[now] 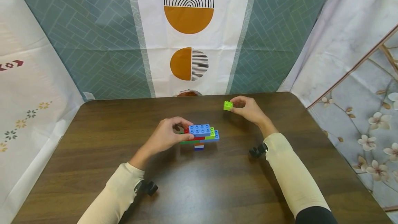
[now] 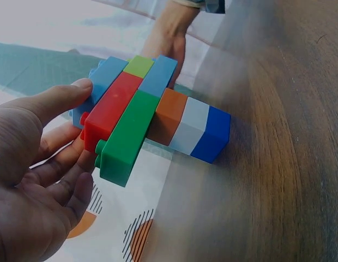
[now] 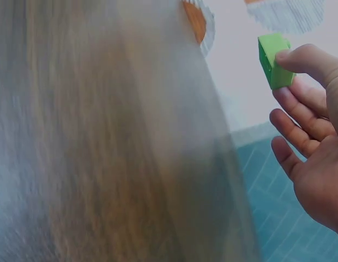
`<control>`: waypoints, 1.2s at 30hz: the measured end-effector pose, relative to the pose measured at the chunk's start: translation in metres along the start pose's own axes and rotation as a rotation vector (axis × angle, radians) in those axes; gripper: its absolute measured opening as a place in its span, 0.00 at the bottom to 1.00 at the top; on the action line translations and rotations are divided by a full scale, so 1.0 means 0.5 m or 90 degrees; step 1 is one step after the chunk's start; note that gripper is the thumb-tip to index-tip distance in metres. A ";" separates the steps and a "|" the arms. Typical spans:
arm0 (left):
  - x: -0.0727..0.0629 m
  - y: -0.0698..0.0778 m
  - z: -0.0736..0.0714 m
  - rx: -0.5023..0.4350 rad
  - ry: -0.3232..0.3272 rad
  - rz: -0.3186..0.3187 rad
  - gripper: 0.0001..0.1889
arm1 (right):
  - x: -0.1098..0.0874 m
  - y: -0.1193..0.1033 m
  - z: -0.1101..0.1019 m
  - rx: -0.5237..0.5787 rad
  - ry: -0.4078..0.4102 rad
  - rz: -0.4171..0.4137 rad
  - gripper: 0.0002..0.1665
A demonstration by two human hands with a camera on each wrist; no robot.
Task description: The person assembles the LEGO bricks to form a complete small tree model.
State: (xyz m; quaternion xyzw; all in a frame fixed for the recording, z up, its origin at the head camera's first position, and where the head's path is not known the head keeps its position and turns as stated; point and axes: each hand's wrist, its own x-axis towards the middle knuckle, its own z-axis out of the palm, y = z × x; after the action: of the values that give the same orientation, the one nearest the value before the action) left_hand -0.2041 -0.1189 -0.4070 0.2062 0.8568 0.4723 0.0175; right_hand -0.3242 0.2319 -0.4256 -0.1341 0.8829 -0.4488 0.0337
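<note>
Near the middle of the table, my left hand pinches the top of a toy brick build, thumb and fingers at its light blue top brick. Below that brick lie a red brick beside a lime one, then a green brick beside another light blue one. A narrow stem of orange, white and dark blue bricks forms the base; whether it touches the table I cannot tell. Farther back and right, my right hand pinches a small lime green brick between thumb and fingers, apart from the build.
The brown wooden table reaches back to a hanging patterned cloth. A floral cloth hangs along the right side and a white embroidered one along the left. Small black devices are strapped at both wrists.
</note>
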 end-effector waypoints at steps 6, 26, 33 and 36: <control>-0.001 0.002 -0.002 -0.010 0.002 -0.004 0.17 | -0.018 -0.062 0.011 -0.012 -0.017 -0.046 0.21; 0.001 0.003 0.002 0.002 0.002 0.006 0.17 | -0.106 -0.197 0.073 -0.044 -0.048 -0.164 0.24; -0.003 0.004 0.002 0.008 0.002 0.025 0.18 | -0.125 -0.218 0.085 -0.046 -0.054 -0.202 0.23; -0.002 0.005 0.002 0.004 0.004 0.027 0.18 | -0.130 -0.222 0.091 -0.046 -0.060 -0.217 0.22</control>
State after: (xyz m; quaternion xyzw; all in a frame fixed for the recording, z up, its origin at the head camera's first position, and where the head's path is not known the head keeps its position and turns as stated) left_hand -0.2021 -0.1174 -0.4057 0.2225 0.8540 0.4703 0.0041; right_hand -0.2305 0.1514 -0.3676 -0.3038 0.8604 -0.4091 -0.0067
